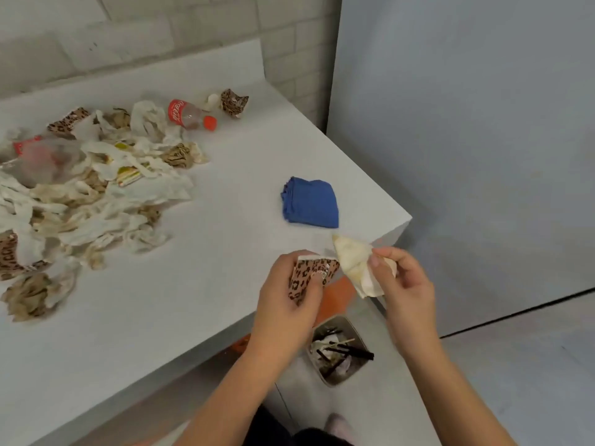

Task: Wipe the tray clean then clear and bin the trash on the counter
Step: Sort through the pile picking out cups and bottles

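My left hand [286,294] grips a leopard-print wrapper [306,276] at the counter's front right corner. My right hand [402,281] pinches a stained cream paper wrapper [352,262] just beside it. Both hands hover over the counter's edge, above a small bin [338,352] on the floor that holds dark sticks and paper. A folded blue cloth [310,202] lies on the white counter [209,268]. A big heap of crumpled wrappers and napkins [83,194] covers the counter's left side, with a cola bottle [188,115] behind it. No tray is plainly visible.
A second clear bottle with a red label [35,156] lies in the heap at far left. A leopard-print scrap [233,103] sits near the back wall. An orange object [335,299] shows below the counter edge. A grey wall panel [467,140] stands to the right.
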A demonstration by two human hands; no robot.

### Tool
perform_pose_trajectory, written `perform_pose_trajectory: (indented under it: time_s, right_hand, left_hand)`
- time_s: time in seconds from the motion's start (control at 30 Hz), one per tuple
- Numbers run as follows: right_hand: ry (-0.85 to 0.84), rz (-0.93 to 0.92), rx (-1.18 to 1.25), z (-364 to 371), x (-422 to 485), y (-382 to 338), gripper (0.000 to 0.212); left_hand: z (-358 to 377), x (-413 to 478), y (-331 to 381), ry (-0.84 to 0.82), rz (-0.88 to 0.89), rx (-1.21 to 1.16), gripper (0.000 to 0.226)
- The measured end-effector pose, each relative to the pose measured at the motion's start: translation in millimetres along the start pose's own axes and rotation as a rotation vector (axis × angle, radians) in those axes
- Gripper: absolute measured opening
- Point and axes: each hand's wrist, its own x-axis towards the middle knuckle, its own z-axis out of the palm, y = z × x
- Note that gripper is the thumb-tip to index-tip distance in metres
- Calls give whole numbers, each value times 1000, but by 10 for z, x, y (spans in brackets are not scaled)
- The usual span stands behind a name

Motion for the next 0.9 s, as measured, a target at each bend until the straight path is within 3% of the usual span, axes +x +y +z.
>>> perform_pose_trajectory:
  time_s: [0.1,0.3,0.4,0.5,0.6,0.7,0.9]
  right_hand:
    - [64,82,-7,-458,-130,349,19]
    - [148,354,-235,-1005,5,1672,8]
    - [196,514,-350,-1118,146,2363,6]
    - [203,639,-434,-1133,290,2995,11]
    - [79,765,-556,-1121,381,3509,52]
    - [-52,806,-624,-1066,365,3651,63]
    - [-109,564,-529,-766,287,2892,35]
  left_hand:
    - [419,-188,-424,-75,-76,68,20]
    - [1111,-238,-1682,-38,-466,162,12]
    - [1419,-93,-2286,-33,-542,294,13]
    - [1642,86,-2934,-170,-630,353,37]
    - [1689,114,-3457,-333,-778,435,73]
    - [1614,14,-3456,-340,-789,503,68]
    - [1200,-63,-2382,-189,-579,255,26]
